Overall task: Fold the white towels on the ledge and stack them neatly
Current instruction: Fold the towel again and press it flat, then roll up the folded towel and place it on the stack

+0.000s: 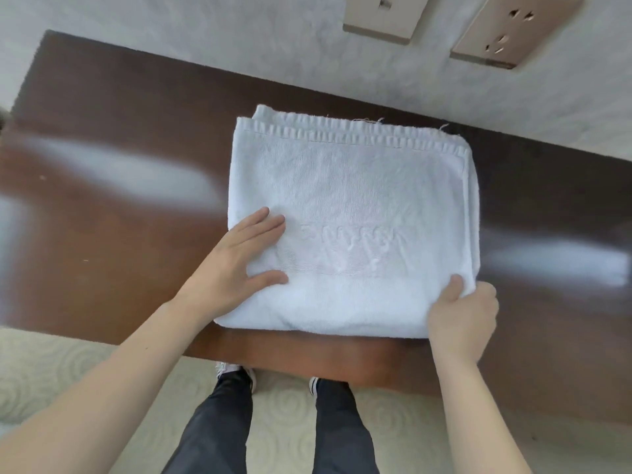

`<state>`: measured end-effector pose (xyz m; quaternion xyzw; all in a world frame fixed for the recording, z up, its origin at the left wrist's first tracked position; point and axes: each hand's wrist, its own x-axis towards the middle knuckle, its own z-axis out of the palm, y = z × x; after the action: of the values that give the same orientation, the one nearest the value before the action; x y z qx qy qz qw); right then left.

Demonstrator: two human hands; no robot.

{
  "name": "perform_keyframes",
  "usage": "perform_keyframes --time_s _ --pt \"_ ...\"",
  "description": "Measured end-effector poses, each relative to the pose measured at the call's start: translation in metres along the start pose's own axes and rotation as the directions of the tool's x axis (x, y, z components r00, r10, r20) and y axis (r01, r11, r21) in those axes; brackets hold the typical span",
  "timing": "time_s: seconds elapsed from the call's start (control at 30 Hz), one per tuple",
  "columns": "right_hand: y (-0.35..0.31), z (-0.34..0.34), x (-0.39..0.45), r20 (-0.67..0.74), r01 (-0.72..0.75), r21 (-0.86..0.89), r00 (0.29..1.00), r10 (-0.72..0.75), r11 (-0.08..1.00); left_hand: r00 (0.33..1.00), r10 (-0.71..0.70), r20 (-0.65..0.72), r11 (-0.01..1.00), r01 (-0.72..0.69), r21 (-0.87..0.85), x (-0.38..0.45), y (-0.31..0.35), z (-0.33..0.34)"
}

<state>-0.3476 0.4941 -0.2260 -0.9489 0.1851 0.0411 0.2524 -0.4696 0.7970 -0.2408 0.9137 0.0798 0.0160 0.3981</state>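
Observation:
A folded white towel (352, 200) lies flat on the dark brown wooden ledge (119, 165), several layers thick, with a ribbed hem along its far edge and an embossed band across the near half. My left hand (236, 265) rests palm down on the towel's near left part, fingers spread. My right hand (461, 313) grips the towel's near right corner, thumb on top and fingers wrapped under the edge.
The ledge runs against a pale wall with two beige socket plates (386, 18) (513, 29) above the towel. The ledge's front edge (307, 360) is just before my legs and shoes, over light patterned carpet (68, 371).

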Motion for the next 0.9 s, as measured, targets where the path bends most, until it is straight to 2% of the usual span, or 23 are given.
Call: perform_keyframes --time_s 0.23,0.3,0.4,0.57,0.7,0.77,0.8,0.87,0.9 --pt "0.004 0.014 -0.078 -0.057 -0.146 0.071 0.987 0.150 0.987 0.970 0.163 0.178 0.984 -0.172 0.035 0.013 -0.035 -0.042" --pt "0.003 0.015 -0.089 -0.047 -0.157 0.073 0.986 0.161 0.985 0.956 0.223 0.193 0.963 -0.247 0.112 0.004 -0.035 -0.045" --pt "-0.002 0.010 -0.091 -0.011 -0.184 0.103 0.982 0.186 0.977 0.950 0.195 0.245 0.928 -0.259 0.268 -0.017 -0.028 -0.044" --pt "-0.002 0.004 -0.081 0.002 -0.181 0.152 0.983 0.183 0.972 0.904 0.262 0.339 0.840 -0.387 0.381 -0.045 -0.030 -0.039" --pt "0.003 -0.005 -0.076 0.001 -0.174 0.212 0.984 0.178 0.962 0.908 0.333 0.254 0.796 -0.415 0.441 -0.049 -0.029 -0.033" --pt "0.003 -0.014 -0.079 -0.017 -0.096 0.184 0.995 0.101 0.978 0.897 0.394 0.198 0.811 -0.441 0.385 -0.044 -0.025 -0.033" --pt "0.002 -0.017 -0.082 -0.022 -0.008 0.132 1.000 0.011 0.991 0.891 0.421 0.168 0.819 -0.453 0.352 -0.039 -0.023 -0.035" --pt "-0.003 -0.023 -0.092 0.020 0.277 -0.058 0.961 -0.276 0.959 0.887 0.444 0.128 0.832 -0.461 0.309 -0.026 -0.016 -0.043" --pt "-0.004 -0.023 -0.098 0.091 0.429 -0.147 0.903 -0.420 0.891 0.893 0.430 0.135 0.843 -0.450 0.294 -0.020 -0.012 -0.048"
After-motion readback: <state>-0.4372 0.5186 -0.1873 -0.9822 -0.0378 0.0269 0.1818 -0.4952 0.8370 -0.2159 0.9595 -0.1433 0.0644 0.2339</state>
